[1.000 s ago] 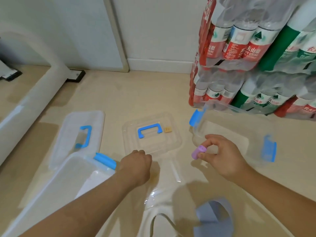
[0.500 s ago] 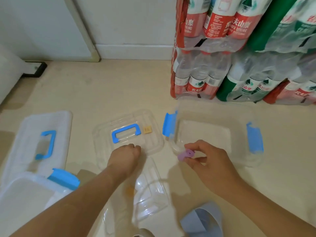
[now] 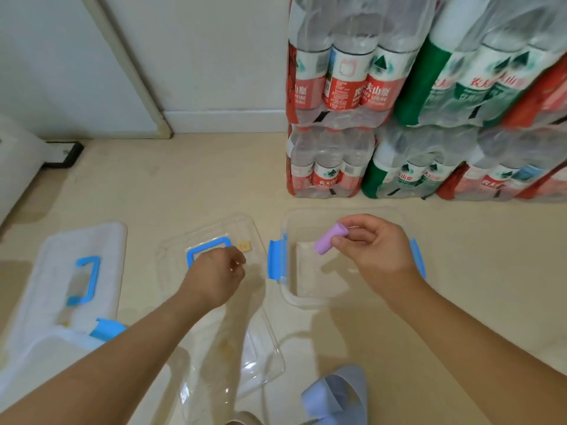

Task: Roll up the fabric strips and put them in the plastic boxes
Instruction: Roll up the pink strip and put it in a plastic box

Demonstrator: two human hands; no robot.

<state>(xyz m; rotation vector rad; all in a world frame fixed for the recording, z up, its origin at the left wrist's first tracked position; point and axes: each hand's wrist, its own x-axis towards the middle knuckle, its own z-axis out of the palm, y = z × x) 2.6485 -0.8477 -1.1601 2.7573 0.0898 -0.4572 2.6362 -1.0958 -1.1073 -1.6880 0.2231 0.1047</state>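
Pinches in the right hand (image 3: 379, 256) a small purple fabric roll (image 3: 329, 239), thumb on one side and curled fingers on the other, with most of the roll standing out to the left of the fingers. Holds this roll tilted in the air above the clear plastic box (image 3: 287, 297), within its outline, not touching the bottom. On this box two blue latches (image 3: 274, 259), the right one partly hidden behind the wrist. Hovers with the left hand (image 3: 216, 276) over the clear lid (image 3: 175, 256) with a blue handle (image 3: 208, 244), fingers curled inward, nothing visible inside them; not possible to tell if touching the lid. Further left a white lid (image 3: 101, 237), and below it the corner of a white box (image 3: 30, 363). Near the bottom edge a loose blue-grey fabric strip (image 3: 337, 391) on the floor (image 3: 184, 185), beside a second clear lid (image 3: 264, 360). Behind the clear box, stacked packs of water bottles (image 3: 331, 167)
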